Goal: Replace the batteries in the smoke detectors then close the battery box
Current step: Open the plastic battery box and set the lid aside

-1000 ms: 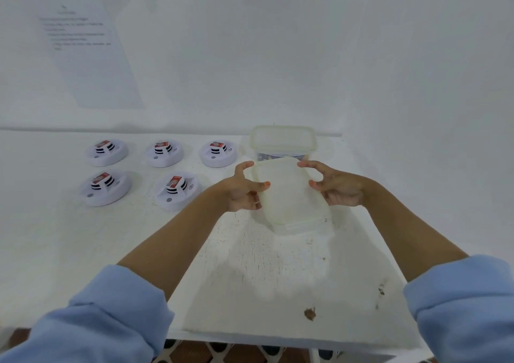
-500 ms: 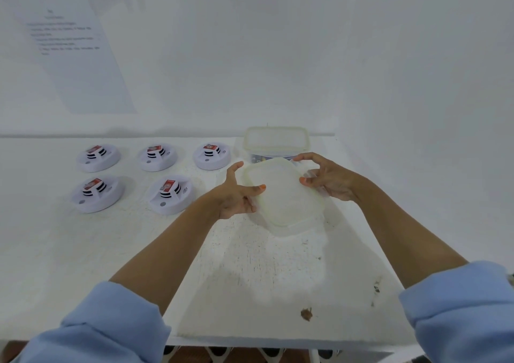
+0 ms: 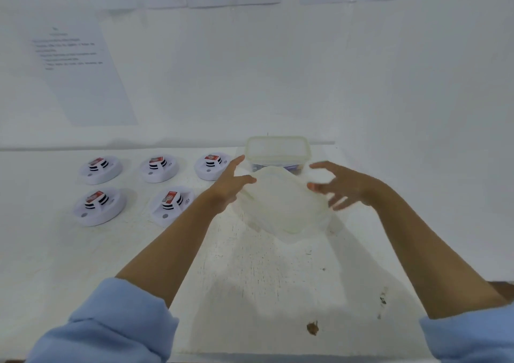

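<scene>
A translucent plastic lid (image 3: 283,204) hangs tilted just above the white table (image 3: 250,279), its far edge close to the open battery box (image 3: 278,140). My left hand (image 3: 229,184) holds the lid's left edge, thumb on top and forefinger pointing up. My right hand (image 3: 342,186), blurred and with fingers spread, holds the right edge at the thumb. Dark batteries show through the box's front wall. Several white smoke detectors (image 3: 98,207) lie in two rows to the left, each with a red-labelled battery showing on top.
Printed sheets (image 3: 80,79) hang on the white back wall behind the table. A white side wall rises close on the right. A brown stain (image 3: 313,328) marks the table near its front edge.
Both hands have lifted the lid off the table and carried it back toward the box. My right hand's fingers have spread wider.
</scene>
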